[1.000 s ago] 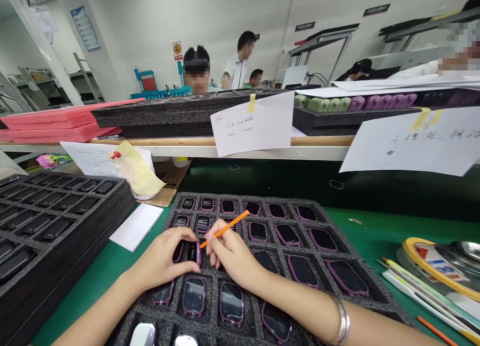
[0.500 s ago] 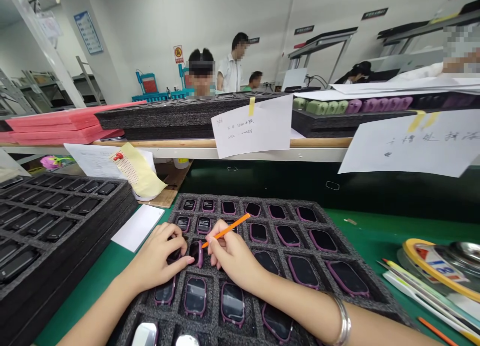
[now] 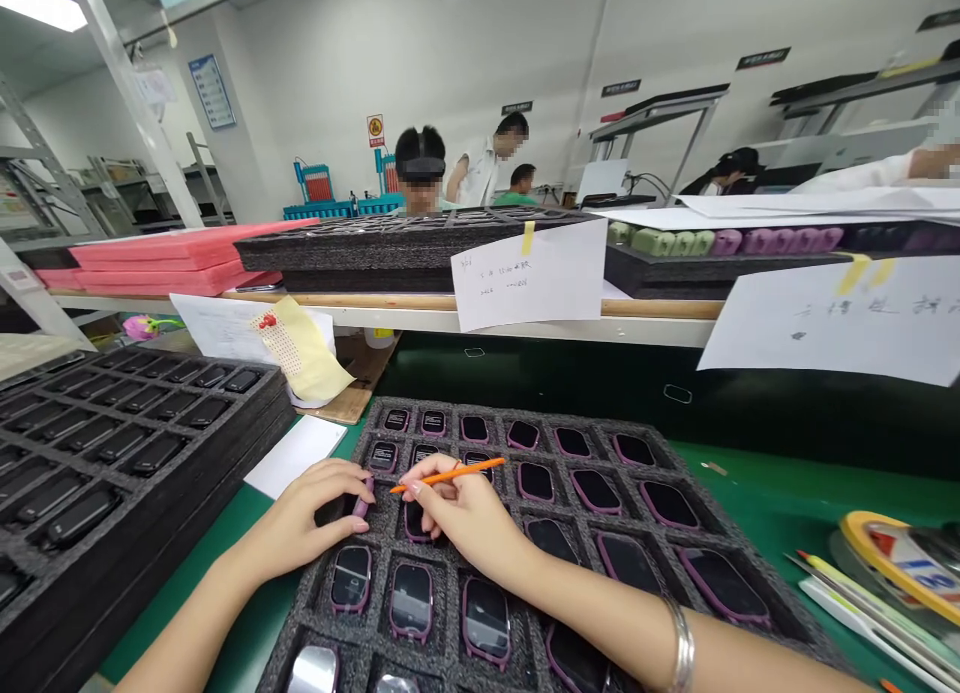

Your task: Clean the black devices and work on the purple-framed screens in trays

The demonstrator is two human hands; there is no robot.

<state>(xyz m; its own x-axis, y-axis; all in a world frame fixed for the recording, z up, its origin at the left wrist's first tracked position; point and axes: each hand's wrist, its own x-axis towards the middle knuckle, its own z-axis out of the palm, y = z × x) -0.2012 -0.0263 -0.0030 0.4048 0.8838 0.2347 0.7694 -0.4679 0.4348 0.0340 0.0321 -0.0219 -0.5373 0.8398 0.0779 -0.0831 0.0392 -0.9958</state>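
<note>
Purple-rimmed device (image 3: pixel 364 496) shifted left in curled left hand (image 3: pixel 304 518); right hand (image 3: pixel 465 513) pinches slim orange pencil (image 3: pixel 448 475).

There are two hands (image 3: pixel 300 518) and one orange pencil (image 3: pixel 448 474). One arm has one silver bangle (image 3: pixel 682 645). The black foam tray (image 3: pixel 442 405) has six watches (image 3: pixel 572 442) in its top row. Two white notes (image 3: pixel 529 273) hang on the shelf (image 3: pixel 600 309). Far back, there are four people (image 3: pixel 420 158).
</note>
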